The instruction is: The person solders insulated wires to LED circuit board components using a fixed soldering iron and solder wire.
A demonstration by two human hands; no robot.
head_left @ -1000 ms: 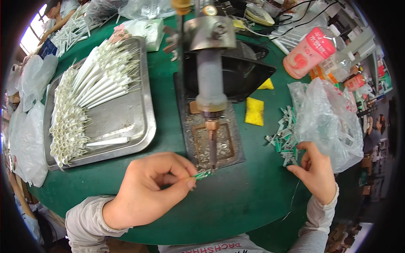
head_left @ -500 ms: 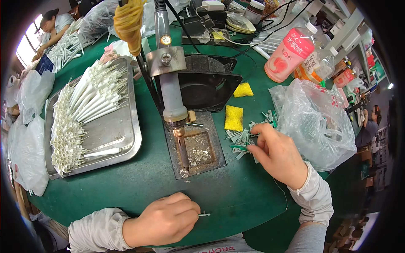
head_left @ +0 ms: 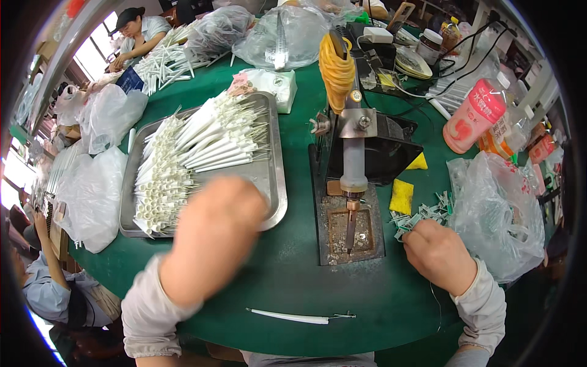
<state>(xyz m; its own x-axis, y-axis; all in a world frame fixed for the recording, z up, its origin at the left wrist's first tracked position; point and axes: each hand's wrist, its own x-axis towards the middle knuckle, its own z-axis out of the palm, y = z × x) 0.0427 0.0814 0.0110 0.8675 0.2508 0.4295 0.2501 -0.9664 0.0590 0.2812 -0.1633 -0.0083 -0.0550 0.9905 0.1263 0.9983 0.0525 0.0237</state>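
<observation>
My left hand [head_left: 217,235], smeared by motion, hangs over the near right part of the metal tray [head_left: 280,183]. White tubes with thin wire ends [head_left: 214,137] fill much of that tray. What the left fingers hold, if anything, cannot be seen. My right hand [head_left: 437,254] is closed at the near edge of a pile of small green and grey strips [head_left: 434,211]; its fingertips are mostly hidden. A single white tube with wire at both ends [head_left: 293,317] lies on the table in front of me. A soldering iron [head_left: 353,165] points down in its stand between my hands.
Yellow sponges [head_left: 401,197] lie beside the black fan [head_left: 391,147] behind the iron. A clear plastic bag [head_left: 498,214] and a pink-labelled bottle [head_left: 476,116] stand at right. More bags [head_left: 95,199] sit left of the tray. Other people work at far left.
My left hand has moved from the near edge up over the tray, leaving a white tube on the table. The right hand's fingers have closed at the pile. The view has turned left.
</observation>
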